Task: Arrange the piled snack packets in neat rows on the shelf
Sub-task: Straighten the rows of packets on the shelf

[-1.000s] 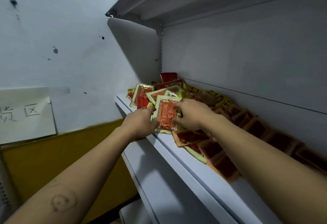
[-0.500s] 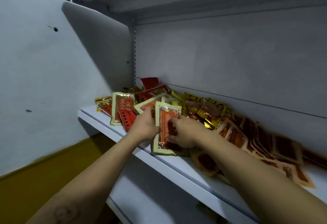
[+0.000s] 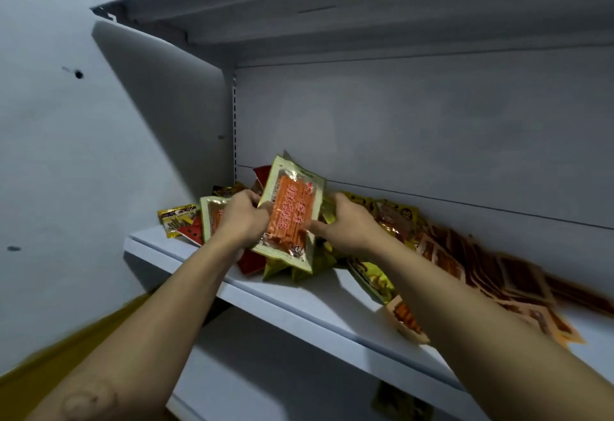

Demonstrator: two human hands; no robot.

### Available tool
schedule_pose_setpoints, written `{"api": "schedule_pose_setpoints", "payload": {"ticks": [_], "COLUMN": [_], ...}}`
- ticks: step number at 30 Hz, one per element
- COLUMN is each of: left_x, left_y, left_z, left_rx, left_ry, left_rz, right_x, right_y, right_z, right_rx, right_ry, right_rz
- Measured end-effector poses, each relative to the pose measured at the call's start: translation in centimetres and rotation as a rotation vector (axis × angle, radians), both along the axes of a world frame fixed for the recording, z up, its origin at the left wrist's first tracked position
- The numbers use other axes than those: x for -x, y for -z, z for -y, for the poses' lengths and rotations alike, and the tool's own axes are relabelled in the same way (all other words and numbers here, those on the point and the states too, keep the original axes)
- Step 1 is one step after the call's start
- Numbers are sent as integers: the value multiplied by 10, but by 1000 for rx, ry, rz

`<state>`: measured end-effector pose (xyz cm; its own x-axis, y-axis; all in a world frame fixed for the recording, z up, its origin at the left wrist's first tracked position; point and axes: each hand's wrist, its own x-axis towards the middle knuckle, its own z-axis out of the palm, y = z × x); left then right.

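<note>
Above the shelf (image 3: pixel 299 301), both hands gripped an orange snack packet (image 3: pixel 289 218), left hand (image 3: pixel 244 221) and right hand (image 3: pixel 342 224) at its sides; tugging it free could have spilled the loose pile (image 3: pixel 392 221) off the edge.

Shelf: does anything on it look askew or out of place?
Yes: snack packets lie in a jumbled, overlapping pile on the shelf, not rows, and one orange packet seems to overhang its front edge.
</note>
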<state>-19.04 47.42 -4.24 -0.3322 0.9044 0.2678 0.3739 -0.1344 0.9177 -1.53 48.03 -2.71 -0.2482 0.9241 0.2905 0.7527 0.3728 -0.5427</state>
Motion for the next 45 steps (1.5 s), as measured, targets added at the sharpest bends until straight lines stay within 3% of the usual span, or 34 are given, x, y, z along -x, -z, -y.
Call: {"api": "schedule_pose_setpoints", "payload": {"ticks": [5, 12, 19, 27, 36, 45], "left_x": [3, -18, -74, -218, -402, -587], "left_y": [3, 14, 15, 6, -7, 9], "left_z": [-5, -6, -28, -17, 90, 219], "left_rx": [-95, -145, -103, -60, -21, 73], "left_ry": [50, 292, 483, 687, 996, 1069], "left_rz": [249, 505, 485, 347, 235, 63], "right_x": [13, -1, -95, -232, -395, -554], "right_y": [-2, -12, -31, -26, -11, 21], "right_z": [0, -8, 2, 74, 214, 381], "right_rx": [116, 114, 22, -50, -97, -267], "right_ry": [-118, -47, 278, 554, 743, 1011], "right_rz": [-400, -673, -586, -667, -769, -786]}}
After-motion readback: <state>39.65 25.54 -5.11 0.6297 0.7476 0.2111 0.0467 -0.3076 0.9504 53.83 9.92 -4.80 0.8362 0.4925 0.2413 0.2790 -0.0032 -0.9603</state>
